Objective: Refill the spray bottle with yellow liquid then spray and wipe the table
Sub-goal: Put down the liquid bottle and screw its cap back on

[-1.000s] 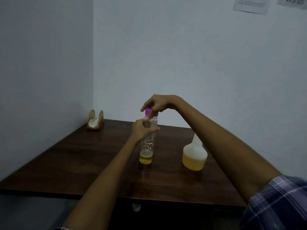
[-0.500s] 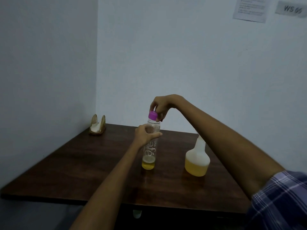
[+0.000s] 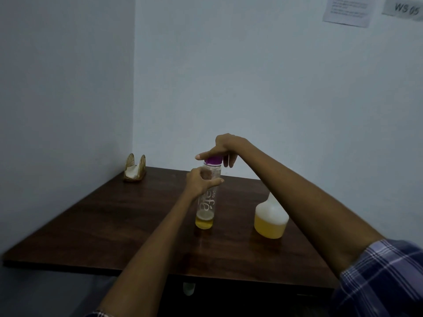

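Clear bottle [image 3: 207,200] w/ white lettering stood upright on the dark wood surface [image 3: 96,227], approx. frame center, a shallow layer of yellow liquid [image 3: 204,223] at its bottom. Left hand [image 3: 200,183] wrapped around the bottle's upper body, fingers curled on it just below the neck. Right hand [image 3: 223,148] sat over the top, index finger stretched across the purple cap [image 3: 213,160] & touching it, other fingers hanging down on the cap's right side; can't tell if thumb pinched the cap, it was hidden behind. To the right of the bottle, lower-center-right of frame, stood a translucent white spray bottle body [image 3: 271,217] w/ no spray head, approx. half full of yellow liquid, partly covered by the right forearm. Plaid sleeve [image 3: 384,277] at lower right corner. Gold wire napkin holder [image 3: 135,167] w/ white napkins at the surface's far left corner by the wall. Two paper notices [image 3: 348,10] at upper right, one reading "WS 05" [image 3: 406,8].
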